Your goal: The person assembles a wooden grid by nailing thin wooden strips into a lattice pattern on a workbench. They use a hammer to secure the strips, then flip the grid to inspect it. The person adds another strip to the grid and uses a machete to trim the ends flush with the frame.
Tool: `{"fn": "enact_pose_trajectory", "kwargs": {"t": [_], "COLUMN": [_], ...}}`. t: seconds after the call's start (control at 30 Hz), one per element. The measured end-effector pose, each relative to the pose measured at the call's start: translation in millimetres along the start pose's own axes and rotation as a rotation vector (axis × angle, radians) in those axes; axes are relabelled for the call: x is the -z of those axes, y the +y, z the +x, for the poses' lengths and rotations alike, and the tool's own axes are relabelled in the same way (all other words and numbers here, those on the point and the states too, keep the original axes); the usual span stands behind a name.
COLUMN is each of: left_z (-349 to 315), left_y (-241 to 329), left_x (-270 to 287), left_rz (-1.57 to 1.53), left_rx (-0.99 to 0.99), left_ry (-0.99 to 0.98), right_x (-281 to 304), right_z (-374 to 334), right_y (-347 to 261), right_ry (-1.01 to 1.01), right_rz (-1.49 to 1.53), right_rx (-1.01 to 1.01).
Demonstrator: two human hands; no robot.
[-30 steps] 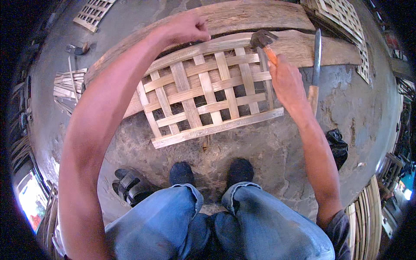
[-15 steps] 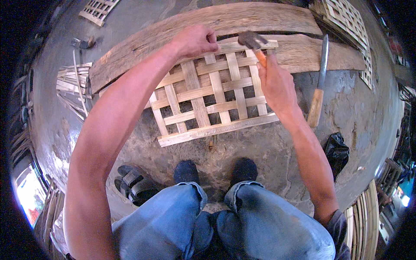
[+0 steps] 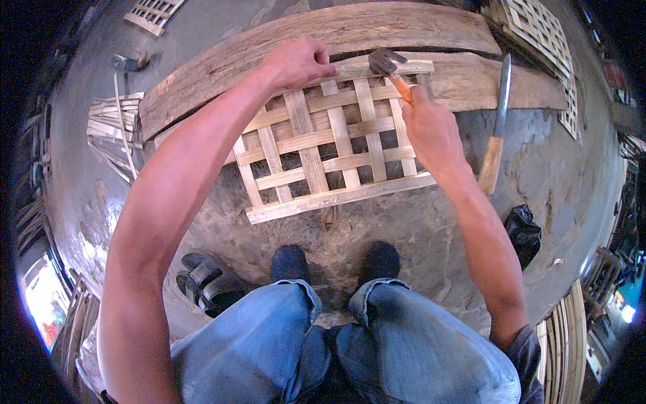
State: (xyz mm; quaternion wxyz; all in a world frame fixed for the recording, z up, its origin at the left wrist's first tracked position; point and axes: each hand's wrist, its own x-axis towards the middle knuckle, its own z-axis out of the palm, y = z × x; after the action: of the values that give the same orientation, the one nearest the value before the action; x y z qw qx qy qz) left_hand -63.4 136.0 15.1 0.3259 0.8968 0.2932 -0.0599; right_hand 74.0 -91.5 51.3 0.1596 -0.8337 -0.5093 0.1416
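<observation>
Fingers of the right hand [image 3: 433,128] gripped the hammer [image 3: 398,82], head just right of the curled left hand [image 3: 296,62], its hold unclear, by the lattice panel's [image 3: 311,148] crosswise far edge!

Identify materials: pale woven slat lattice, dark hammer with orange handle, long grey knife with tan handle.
Woven lattice: likely bamboo or split wood, unpainted; pale lengthwise grain shows.
Hammer: head probably steel, dark and dull with metallic sheen; handle possibly painted wood, unclear.
Knife: blade likely steel, smooth and reflective; handle probably bare wood, by its matte tan.
</observation>
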Motion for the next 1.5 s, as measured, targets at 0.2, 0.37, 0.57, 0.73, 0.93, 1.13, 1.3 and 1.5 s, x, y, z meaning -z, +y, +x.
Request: {"fn": "enact_pose_trajectory", "kwargs": {"t": [0.2, 0.37, 0.57, 0.73, 0.93, 1.13, 1.3, 1.5], "left_z": [-2, 0, 3, 6, 9, 10, 2, 4], "left_y": [-5, -2, -10, -9, -12, -13, -15, -17], "left_x": [-3, -6, -2, -5, -5, -5, -5, -3], "left_rz": [0.043, 0.064, 0.078, 0.095, 0.131, 0.125, 0.073, 0.136], "left_rx": [-0.018, -0.034, -0.093, -0.087, -0.144, -0.191, -0.16, -0.17], "left_ry": [0.002, 0.024, -0.006, -0.005, 0.025, 0.017, 0.042, 0.0], "right_x": [15, 24, 30, 19, 17, 10, 17, 12], "right_z": [11, 9, 17, 21, 25, 20, 21, 20], "right_y": [-5, -6, -13, 5, 7, 25, 4, -1], "right_ry": [-0.043, -0.079, -0.096, -0.151, -0.138, -0.085, -0.056, -0.11], "right_rz": [-0.019, -0.062, -0.055, -0.133, -0.068, 0.006, 0.055, 0.019], "right_rx": [0.161, 0.232, 0.258, 0.192, 0.203, 0.205, 0.166, 0.057]}}
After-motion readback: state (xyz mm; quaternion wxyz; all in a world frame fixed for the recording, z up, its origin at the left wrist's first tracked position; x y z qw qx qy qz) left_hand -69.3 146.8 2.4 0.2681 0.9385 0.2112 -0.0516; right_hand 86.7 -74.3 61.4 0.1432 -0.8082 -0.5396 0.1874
